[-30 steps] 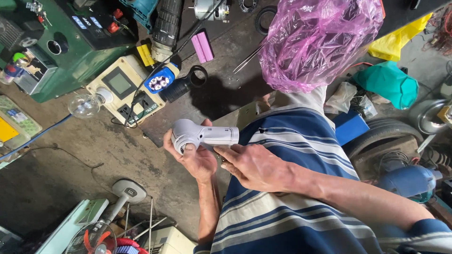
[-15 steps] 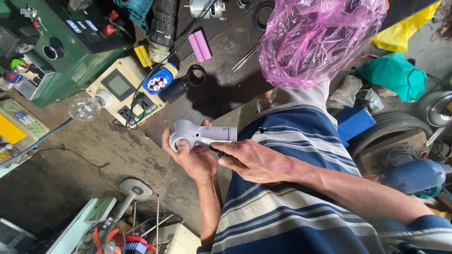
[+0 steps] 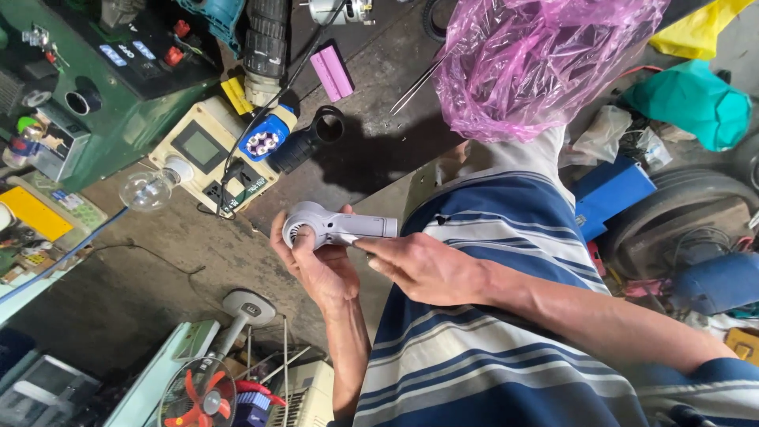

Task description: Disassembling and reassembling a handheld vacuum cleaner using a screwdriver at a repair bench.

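A small white handheld device (image 3: 340, 225) with a round vented head and a straight handle is held over my lap. My left hand (image 3: 316, 265) cups it from below, thumb beside the round head. The fingertips of my right hand (image 3: 423, 269) pinch the lower edge of the handle near its middle. My blue and white striped shirt (image 3: 490, 356) fills the lower right. Crumpled pink plastic film (image 3: 538, 59) lies just beyond my hands.
On the dark floor lie a cream meter box (image 3: 209, 158), a clear light bulb (image 3: 146, 190), a blue round plug (image 3: 265, 138), a black tube (image 3: 312, 138) and a pink block (image 3: 332, 73). A green machine (image 3: 95, 79) stands at upper left, a small fan (image 3: 202, 391) below.
The device and both hands stay almost in place. My right fingertips have shifted a little along the handle, and the view has drifted slightly.
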